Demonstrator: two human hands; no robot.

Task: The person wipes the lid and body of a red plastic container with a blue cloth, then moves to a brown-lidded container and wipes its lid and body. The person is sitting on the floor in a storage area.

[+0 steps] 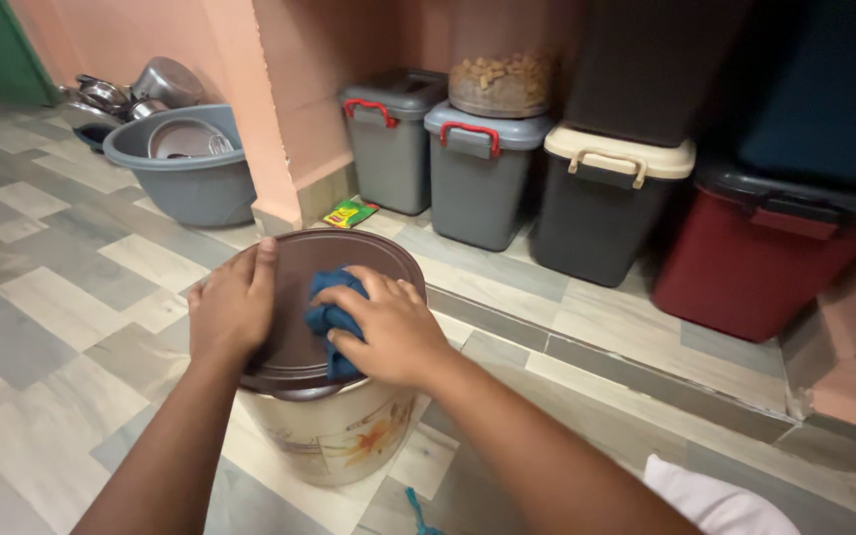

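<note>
Both hands on lid; right fingers curled on cloth

head cam | looks down, forward | close over drum lid | tiled floor

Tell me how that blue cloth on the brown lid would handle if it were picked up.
The blue cloth is bunched in folds under the right hand, so it probably is floppy and would droop. It looks thin, likely light. On the smooth brown lid, steadied by the left hand, it probably slides easily.
</note>
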